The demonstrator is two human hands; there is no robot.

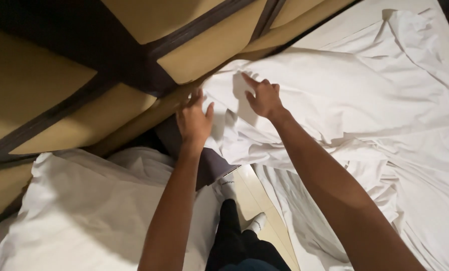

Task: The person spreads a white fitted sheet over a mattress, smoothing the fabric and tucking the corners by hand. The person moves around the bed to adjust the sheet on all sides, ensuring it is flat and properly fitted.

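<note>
Head view: the crumpled white sheet (365, 100) lies under both hands, left hand (194, 120) and right hand (263, 98), fingers spread wide.

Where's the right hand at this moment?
In the head view, the right hand lies flat on the white sheet, upper centre, beside the padded headboard.

The left hand (194, 120) hides its fingertips at the corner of the rumpled white bed sheet (365, 100), which runs off the right edge. The padded tan headboard (59, 75) is cut off at the top and left.
</note>
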